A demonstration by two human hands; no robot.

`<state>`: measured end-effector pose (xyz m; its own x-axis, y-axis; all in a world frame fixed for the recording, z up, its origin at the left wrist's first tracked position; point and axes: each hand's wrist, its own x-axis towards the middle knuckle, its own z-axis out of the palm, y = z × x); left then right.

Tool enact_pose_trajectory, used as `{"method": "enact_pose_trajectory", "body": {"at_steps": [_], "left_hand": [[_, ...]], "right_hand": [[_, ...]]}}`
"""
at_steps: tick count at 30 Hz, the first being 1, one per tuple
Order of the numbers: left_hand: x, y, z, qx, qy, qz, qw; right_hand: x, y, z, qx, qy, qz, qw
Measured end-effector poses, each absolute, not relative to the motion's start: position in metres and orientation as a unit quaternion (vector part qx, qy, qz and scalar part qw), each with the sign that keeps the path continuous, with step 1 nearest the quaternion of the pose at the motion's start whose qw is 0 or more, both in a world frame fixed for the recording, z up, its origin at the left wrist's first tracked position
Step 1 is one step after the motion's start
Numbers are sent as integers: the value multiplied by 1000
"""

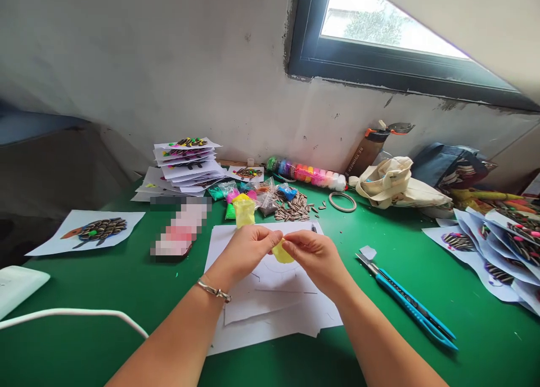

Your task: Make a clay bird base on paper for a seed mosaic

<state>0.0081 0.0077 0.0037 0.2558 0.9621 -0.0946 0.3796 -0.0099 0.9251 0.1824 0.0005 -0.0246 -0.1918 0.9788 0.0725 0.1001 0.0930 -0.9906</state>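
My left hand [255, 246] and my right hand [314, 255] meet over the paper, thumbs and fingertips pinched together. Between them is a soft, flattened yellow piece of modelling clay [282, 254], partly hidden by the fingers. Beneath lie white paper sheets [270, 305], the top one with faint drawn lines. Just beyond my left hand stands a crinkled yellow packet [243, 210]. A pen [314, 228] shows its tip near the sheets' far edge.
Sunflower seeds [295, 207], coloured clay packets [230, 193] and a tape ring [342, 202] lie behind. A blue utility knife [411, 302] is at right. Seed-picture stacks [189, 167] stand at both sides. A white cable [84, 313] crosses the left.
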Motion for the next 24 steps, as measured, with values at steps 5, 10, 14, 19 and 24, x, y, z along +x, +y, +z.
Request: {"method": "enact_pose_trajectory", "body": {"at_steps": [5,10,14,19,24], "left_hand": [[12,6,7,619,517,316,499],[13,3,8,611,525,315,502],[12,3,9,610,516,333,501],[12,4,9,608,498,346,513],[10,4,6,621,474,348,518]], "right_hand": [[184,2,-25,-474,-583,494,437],[186,2,-19,-465,-555,539,430],[186,2,-13,-450,-521,592,419],[186,2,-10,-451,-481,637,400],[185,1,-15,-438,-512,629,388]]}}
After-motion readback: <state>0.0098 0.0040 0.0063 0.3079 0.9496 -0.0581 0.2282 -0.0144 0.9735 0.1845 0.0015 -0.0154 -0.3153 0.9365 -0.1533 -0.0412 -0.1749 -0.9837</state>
